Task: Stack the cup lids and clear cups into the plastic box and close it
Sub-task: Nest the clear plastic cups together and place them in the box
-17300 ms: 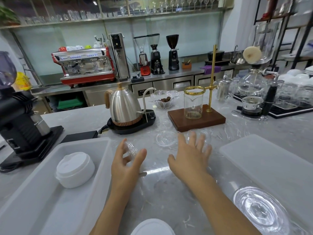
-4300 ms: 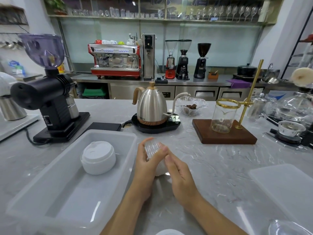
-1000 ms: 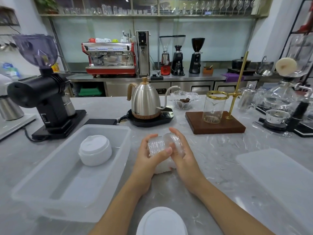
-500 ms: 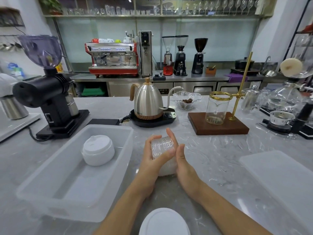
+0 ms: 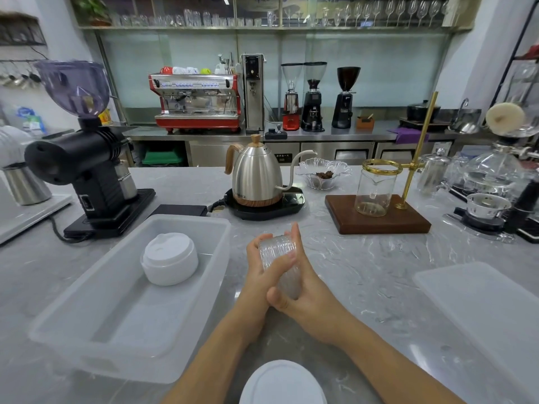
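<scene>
Both hands hold a stack of clear cups (image 5: 278,250) lying tilted above the counter, just right of the plastic box (image 5: 87,325). My left hand (image 5: 264,275) wraps the stack from the left with its thumb across it. My right hand (image 5: 303,290) cups it from the right and below. A stack of white cup lids (image 5: 169,258) stands inside the open translucent box. The box's lid (image 5: 490,310) lies flat on the counter at the right. Another white lid stack (image 5: 281,384) shows at the bottom edge.
A black coffee grinder (image 5: 87,170) stands behind the box. Past my hands are a steel kettle (image 5: 256,176) on its base, a glass bowl (image 5: 323,173), and a wooden stand with a glass beaker (image 5: 376,193). Glassware crowds the far right.
The scattered clear cups have been gathered into one stack held by both hands. Over the last second my right hand has slid lower along the stack, its thumb now under it.
</scene>
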`<action>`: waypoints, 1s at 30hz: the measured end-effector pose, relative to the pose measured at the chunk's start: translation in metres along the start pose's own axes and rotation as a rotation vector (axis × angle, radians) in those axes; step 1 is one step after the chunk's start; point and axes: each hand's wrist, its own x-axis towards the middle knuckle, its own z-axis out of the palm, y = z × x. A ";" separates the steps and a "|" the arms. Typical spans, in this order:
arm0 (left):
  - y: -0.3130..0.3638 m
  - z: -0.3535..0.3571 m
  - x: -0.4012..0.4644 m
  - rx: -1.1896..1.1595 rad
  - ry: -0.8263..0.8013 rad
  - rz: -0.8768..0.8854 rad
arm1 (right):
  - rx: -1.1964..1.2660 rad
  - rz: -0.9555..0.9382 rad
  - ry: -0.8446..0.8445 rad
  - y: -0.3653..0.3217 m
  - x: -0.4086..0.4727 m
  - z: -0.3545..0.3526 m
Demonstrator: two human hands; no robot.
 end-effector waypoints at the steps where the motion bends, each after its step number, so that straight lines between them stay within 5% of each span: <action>1: 0.001 0.000 0.000 -0.021 -0.014 -0.020 | 0.018 0.007 0.003 0.001 0.000 -0.001; 6: 0.008 0.001 -0.002 -0.221 -0.161 -0.095 | 0.139 0.023 0.160 0.008 0.005 -0.006; 11: 0.013 0.005 -0.002 -0.233 -0.084 -0.009 | 0.175 -0.007 0.389 0.009 0.007 -0.018; 17: 0.006 -0.003 -0.001 -0.132 -0.049 0.050 | 0.372 -0.017 0.294 0.011 0.003 -0.039; 30: 0.027 0.017 -0.006 0.082 0.151 0.135 | 0.263 -0.049 0.315 -0.018 -0.008 -0.059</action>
